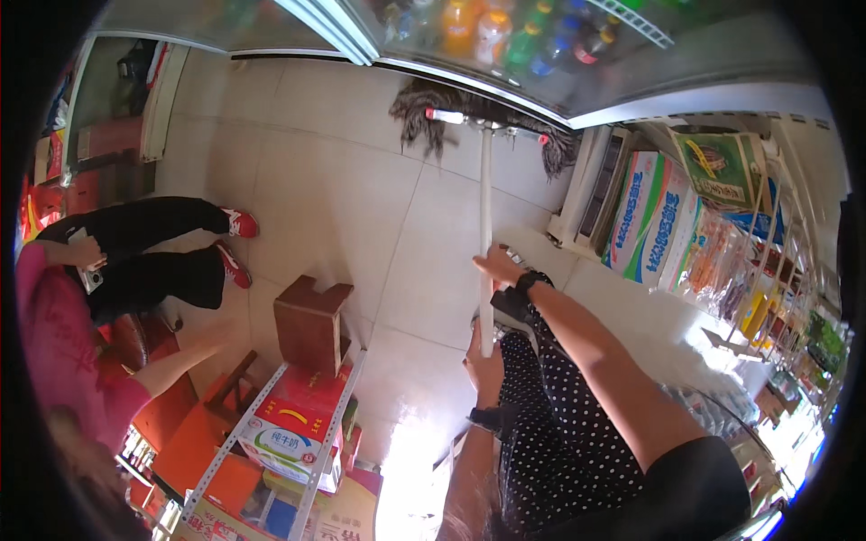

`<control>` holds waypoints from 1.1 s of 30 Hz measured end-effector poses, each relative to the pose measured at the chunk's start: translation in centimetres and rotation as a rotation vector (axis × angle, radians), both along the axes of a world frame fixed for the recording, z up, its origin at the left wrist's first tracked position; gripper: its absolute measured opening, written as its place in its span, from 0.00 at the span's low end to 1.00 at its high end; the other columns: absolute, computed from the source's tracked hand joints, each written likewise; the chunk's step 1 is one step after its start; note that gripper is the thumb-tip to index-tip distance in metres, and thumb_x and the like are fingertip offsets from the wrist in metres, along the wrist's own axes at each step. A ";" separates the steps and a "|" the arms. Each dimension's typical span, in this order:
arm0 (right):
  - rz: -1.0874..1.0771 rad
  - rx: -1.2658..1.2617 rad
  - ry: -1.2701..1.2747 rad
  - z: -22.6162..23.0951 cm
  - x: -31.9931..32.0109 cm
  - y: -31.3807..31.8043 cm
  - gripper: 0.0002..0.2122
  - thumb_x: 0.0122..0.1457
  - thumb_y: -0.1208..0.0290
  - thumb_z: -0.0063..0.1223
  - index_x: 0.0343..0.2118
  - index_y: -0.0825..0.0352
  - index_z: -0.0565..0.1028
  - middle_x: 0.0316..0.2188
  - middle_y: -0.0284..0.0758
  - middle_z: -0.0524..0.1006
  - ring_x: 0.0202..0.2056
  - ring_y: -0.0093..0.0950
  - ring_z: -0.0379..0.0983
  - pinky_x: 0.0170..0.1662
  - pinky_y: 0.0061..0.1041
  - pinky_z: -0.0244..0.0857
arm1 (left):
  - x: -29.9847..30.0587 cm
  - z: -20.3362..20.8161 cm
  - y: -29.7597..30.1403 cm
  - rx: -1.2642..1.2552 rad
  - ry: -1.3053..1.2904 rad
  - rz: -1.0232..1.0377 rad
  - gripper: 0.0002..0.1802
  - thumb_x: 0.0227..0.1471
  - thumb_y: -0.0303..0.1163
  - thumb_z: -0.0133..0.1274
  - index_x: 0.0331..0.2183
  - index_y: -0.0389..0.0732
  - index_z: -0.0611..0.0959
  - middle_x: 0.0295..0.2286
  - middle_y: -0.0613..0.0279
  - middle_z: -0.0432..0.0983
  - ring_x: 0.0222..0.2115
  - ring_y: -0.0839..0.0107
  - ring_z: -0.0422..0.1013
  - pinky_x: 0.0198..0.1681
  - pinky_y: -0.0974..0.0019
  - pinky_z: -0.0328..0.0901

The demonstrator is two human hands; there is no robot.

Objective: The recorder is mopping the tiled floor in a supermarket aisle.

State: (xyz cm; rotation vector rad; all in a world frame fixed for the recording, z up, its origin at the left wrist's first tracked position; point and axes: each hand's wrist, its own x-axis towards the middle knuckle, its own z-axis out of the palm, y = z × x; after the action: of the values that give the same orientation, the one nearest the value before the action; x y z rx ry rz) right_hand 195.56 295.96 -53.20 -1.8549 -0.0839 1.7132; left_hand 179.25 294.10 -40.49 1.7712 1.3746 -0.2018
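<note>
Both my hands are on the pale pole of a mop. My right hand is closed round its middle, with a dark band on that wrist. Lower down, near the pole's end, my left hand grips it too, also with a dark band at the wrist. The mop's head, with shaggy grey-brown strands on a metal clamp with red-tipped ends, lies spread on the tiled floor. Its far edge sits along the base of a glass-door drinks cooler.
At the left a seated person in a pink top holds a phone-like object. A brown wooden stool stands near a metal rack with stacked cartons. On the right, cartons and a wire rack of packaged goods line the side.
</note>
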 end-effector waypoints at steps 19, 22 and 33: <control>0.568 0.311 -0.194 0.7 -6.1 2.3 0.16 0.50 0.64 0.41 0.26 0.78 0.64 0.17 0.49 0.70 0.18 0.43 0.68 0.25 0.37 0.63 | 0.0 7.0 -2.7 -0.189 0.065 0.664 0.31 0.38 0.26 0.58 0.48 0.39 0.68 0.28 0.65 0.69 0.27 0.79 0.62 0.30 0.72 0.62; 0.857 0.407 -0.315 -0.6 -3.9 5.9 0.18 0.52 0.62 0.38 0.28 0.79 0.63 0.20 0.48 0.72 0.19 0.44 0.69 0.27 0.40 0.62 | 2.5 5.6 -0.9 -0.257 -0.047 0.846 0.31 0.40 0.26 0.56 0.48 0.39 0.67 0.31 0.64 0.72 0.28 0.77 0.66 0.33 0.74 0.62; 0.873 0.184 -0.348 -0.7 3.2 32.7 0.12 0.43 0.66 0.44 0.22 0.71 0.74 0.23 0.47 0.73 0.27 0.42 0.71 0.34 0.35 0.64 | 12.1 6.1 23.4 -0.675 -0.580 1.244 0.29 0.48 0.29 0.50 0.52 0.48 0.60 0.12 0.77 0.56 0.09 0.86 0.51 0.09 0.80 0.47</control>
State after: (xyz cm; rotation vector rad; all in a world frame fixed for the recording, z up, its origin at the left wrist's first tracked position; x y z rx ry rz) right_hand 198.75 328.68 -53.92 -2.0933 -1.3060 1.7646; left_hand 191.37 317.48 -34.35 0.2026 1.4595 0.4478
